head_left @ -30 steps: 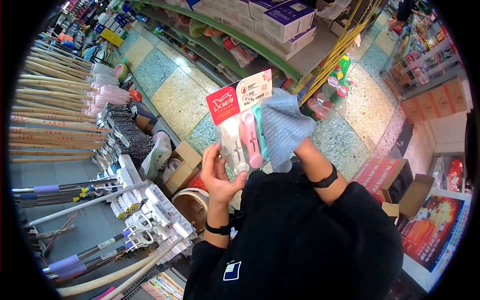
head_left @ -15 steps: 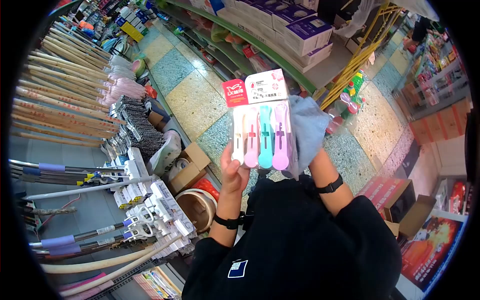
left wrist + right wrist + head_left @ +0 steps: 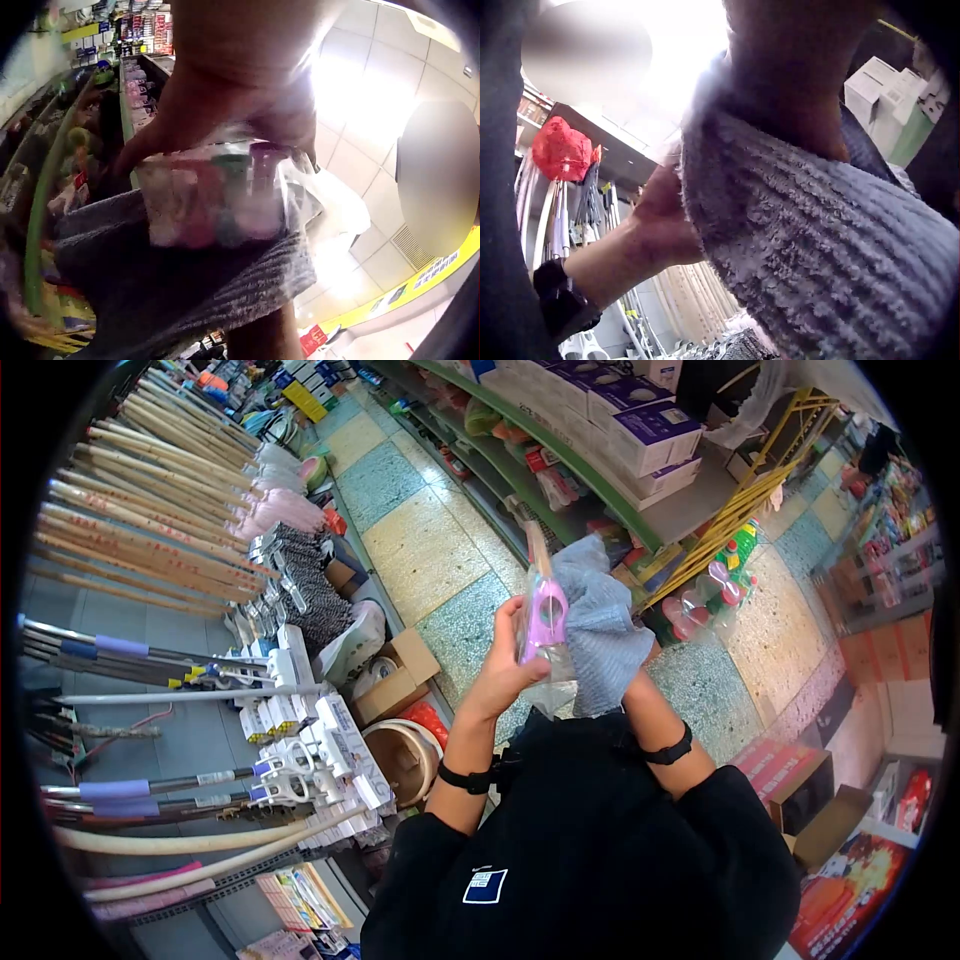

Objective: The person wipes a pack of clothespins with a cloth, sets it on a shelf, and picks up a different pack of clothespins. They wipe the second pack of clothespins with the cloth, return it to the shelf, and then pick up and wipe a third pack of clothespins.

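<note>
My left hand grips a clear-bagged pack of pastel plastic clips, thumb on the near side. The pack stands nearly edge-on in the head view, with a lilac clip facing up and its card header at the top. In the left wrist view, pink, green and purple clips show blurred through the bag. A grey-blue ribbed cloth covers most of my right hand and hangs down beside the pack. The cloth holds close against the pack's far side, and the right fingers are hidden beneath it.
Wooden-handled mops and metal-poled ones fill the left rack. Below them are an open carton and a beige bucket. A shelf with purple-and-white boxes stands ahead, yellow rods at its end. Red cartons lie right.
The pack has turned from facing me, its row of clips in full view, to nearly edge-on. The cloth has stayed beside it, and the head view has shifted.
</note>
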`<state>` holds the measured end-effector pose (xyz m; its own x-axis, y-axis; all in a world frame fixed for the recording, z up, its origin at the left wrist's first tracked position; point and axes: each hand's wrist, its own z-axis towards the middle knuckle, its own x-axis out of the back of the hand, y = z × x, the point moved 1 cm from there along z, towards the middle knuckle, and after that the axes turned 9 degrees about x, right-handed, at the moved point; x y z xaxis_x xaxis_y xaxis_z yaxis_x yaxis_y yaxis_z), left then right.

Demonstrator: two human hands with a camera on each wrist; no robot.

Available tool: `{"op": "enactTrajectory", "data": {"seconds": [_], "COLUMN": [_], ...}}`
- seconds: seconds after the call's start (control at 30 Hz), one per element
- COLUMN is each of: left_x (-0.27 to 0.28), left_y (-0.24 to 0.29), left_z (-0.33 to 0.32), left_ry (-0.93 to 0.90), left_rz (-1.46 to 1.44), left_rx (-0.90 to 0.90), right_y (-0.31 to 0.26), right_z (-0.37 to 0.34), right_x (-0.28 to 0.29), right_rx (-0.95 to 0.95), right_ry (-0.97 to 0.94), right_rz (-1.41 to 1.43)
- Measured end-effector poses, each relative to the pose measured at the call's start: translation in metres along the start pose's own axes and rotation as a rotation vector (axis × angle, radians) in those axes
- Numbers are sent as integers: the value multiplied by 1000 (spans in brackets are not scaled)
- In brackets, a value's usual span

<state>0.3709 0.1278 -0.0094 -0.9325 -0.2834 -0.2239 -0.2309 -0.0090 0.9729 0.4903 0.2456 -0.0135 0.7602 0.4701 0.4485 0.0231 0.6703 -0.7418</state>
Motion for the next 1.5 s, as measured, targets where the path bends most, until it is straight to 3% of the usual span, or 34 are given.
{"op": "enactTrajectory", "data": {"seconds": [0.07,0.13,0.2,0.27,0.33,0.4,0.47,0.53,0.57,0.6,0.67,0.73,0.8,0.87,0.9,0.93,1.0,1.03,1.07,1.13,1.2,1.27,1.3,1.33,1.4,1.43,1.5], "left_x": [-5,-9,-13,-6,0,-5,-13,-19,-20,-17,-1,-1,7,16,18,19,17,18,14,10,15,21,29,33,40,49,70], "left_y": [-1,-4,-4,-1,-4,-3,-1,-9,-14,-19,-43,-39,-29,-22,-17,-12,-9,-15,-23,-16,-18,-12,-18,-19,-22,-29,-41], "left_z": [1,7,11,11,14,6,-2,-10,-13,-19,-24,-13,-7,2,0,-1,-7,-13,-18,-26,-29,-33,-30,-26,-20,-19,-6], "left_ry": [23,53,154,94,19,9,-70,-48,-78,-102,-32,66,133,39,40,42,2,2,4,-91,-83,-42,-41,-29,77,118,189], "left_rz": [-47,-149,-467,-565,-726,-696,-434,-424,-478,-532,-613,-834,-863,-923,-841,-846,-400,-333,-316,-337,-411,-649,-777,-796,-870,-883,-884], "left_rx": [69,-21,-114,-118,-55,9,53,38,63,86,167,-19,-67,-65,-35,-36,-4,107,131,92,60,79,47,37,-29,-8,-10], "right_y": [6,-2,-18,-28,-22,-11,6,6,7,13,9,-10,-23,-18,-13,-10,-14,-4,-7,-18,16,28,-12,-23,-33,-38,-51], "right_z": [-2,3,4,3,2,-10,-12,-3,-5,-7,2,5,-14,-36,-25,-23,-17,-18,-16,0,-8,-5,19,26,28,25,8], "right_x": [-5,-6,0,4,5,6,-2,3,19,20,16,24,17,3,-10,-10,-6,-14,-15,-16,-30,-39,-40,-40,-47,-53,-67], "right_rx": [25,238,219,248,320,428,336,196,-105,-82,-113,-47,14,189,352,351,264,212,214,296,415,-86,394,402,165,174,52], "right_ry": [-74,30,5,-353,-336,-296,-375,-248,-348,-271,-536,-627,-736,-270,-285,-291,-388,-396,-414,-246,-221,-495,-273,-296,-728,-757,-621], "right_rz": [-88,84,37,-216,-146,-13,-125,207,728,743,334,181,37,396,96,96,127,117,117,-77,-158,51,-456,-457,-760,-768,-811]}}
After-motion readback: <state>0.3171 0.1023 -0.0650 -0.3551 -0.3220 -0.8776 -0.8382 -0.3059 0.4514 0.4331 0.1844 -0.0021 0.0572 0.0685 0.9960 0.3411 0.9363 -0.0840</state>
